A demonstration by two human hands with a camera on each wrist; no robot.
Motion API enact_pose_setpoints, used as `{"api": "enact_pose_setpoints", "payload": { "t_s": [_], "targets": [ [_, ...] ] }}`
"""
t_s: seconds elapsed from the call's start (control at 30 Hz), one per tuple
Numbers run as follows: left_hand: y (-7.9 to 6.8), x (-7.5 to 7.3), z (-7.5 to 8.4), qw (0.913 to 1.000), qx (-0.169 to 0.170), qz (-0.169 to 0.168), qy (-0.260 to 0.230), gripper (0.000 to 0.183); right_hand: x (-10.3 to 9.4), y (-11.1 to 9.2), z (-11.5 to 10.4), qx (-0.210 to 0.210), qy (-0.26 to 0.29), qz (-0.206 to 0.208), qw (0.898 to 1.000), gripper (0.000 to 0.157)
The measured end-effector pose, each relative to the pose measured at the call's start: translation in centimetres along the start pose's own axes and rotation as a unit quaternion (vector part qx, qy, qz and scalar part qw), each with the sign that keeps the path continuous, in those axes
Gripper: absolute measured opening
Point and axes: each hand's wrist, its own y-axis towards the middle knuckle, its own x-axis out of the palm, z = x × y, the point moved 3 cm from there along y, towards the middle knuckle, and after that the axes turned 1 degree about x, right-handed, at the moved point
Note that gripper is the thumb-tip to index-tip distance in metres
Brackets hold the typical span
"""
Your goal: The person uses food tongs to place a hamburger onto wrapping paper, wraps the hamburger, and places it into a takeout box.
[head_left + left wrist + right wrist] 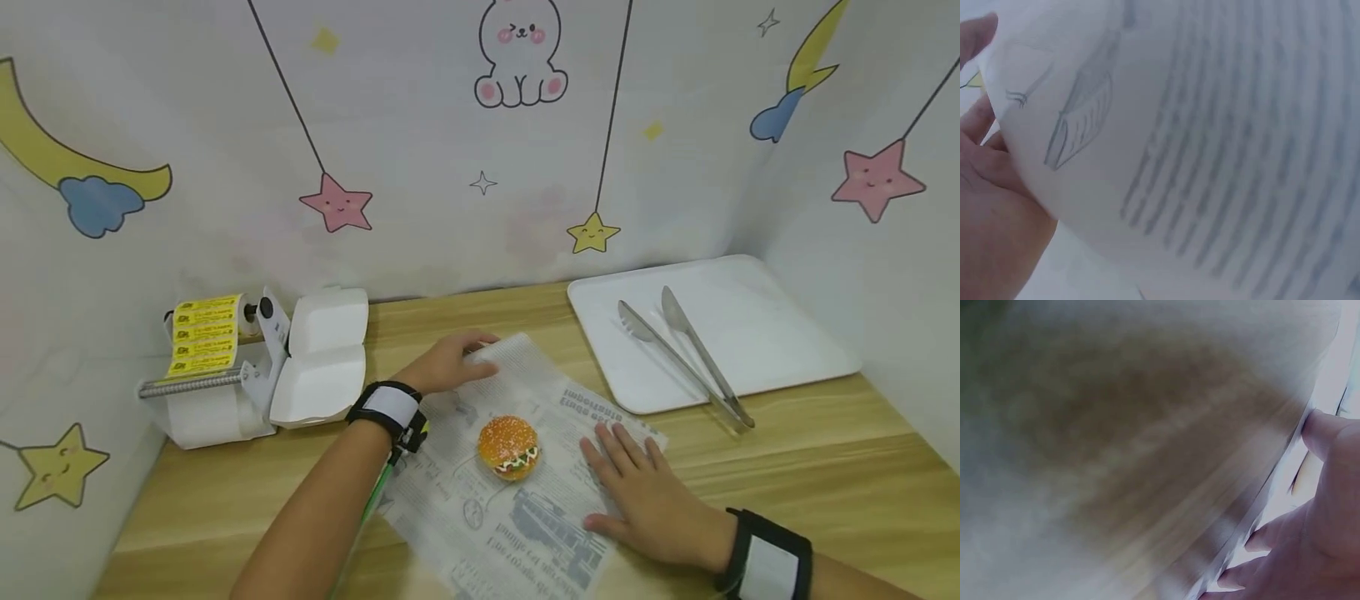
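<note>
Both hands, left [448, 364] and right [652, 504], unclenched at opposite edges of printed paper [525, 508], burger [508, 447] between.

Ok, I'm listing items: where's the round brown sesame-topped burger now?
In the head view, below centre, the burger lies on the grey-printed white paper, between the left hand and right hand.

Probably a takeaway-style counter [810, 475]; it bears burger [508, 447], printed paper [551, 517], hinged box [324, 383], labels [204, 329].

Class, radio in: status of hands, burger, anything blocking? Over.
Left hand at far edge of printed paper, grip unclear. Right hand spread at paper's right edge. Burger on paper, untouched. Nothing covering it.
</note>
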Motion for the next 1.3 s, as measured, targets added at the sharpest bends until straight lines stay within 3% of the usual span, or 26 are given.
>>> {"api": "enact_pose_setpoints", "payload": {
  "t_s": [0.13,0.27,0.4,0.6,0.73,0.83,1.0,1.3],
  "targets": [
    [-0.2,-0.4,1.6,0.9963,0.012,0.018,-0.083,0.061,-0.1,-0.1,0.3,0.000,-0.011,0.005,1.000,0.089],
    [-1.3,-0.6,3.4,0.9944,0.045,0.034,-0.089,0.047,-0.4,-0.2,0.3,0.001,-0.013,0.013,1.000,0.091],
    [-3.3,-0.6,4.8,0.9926,0.091,0.058,-0.056,0.019,-0.5,-0.2,0.2,0.004,-0.009,0.020,1.000,0.095],
    [-6.9,0.1,6.3,0.9863,0.142,0.083,0.011,0.016,-0.3,-0.1,0.4,0.006,-0.017,0.007,1.000,0.096],
    [-9.3,1.3,7.2,0.9812,0.165,0.056,0.083,0.023,-0.2,-0.1,0.4,0.001,-0.019,0.004,1.000,0.095],
    [-10.7,2.4,8.0,0.9727,0.181,0.028,0.142,0.027,-0.2,-0.1,0.3,0.001,-0.019,0.007,1.000,0.095],
    [-11.6,4.0,8.3,0.9558,0.193,-0.002,0.222,0.028,-0.3,-0.1,0.2,0.004,-0.019,0.010,1.000,0.094],
    [-12.0,5.0,7.7,0.9432,0.224,-0.016,0.245,0.034,-0.8,-0.3,-0.2,-0.004,-0.014,0.017,1.000,0.092]
  ]
}}
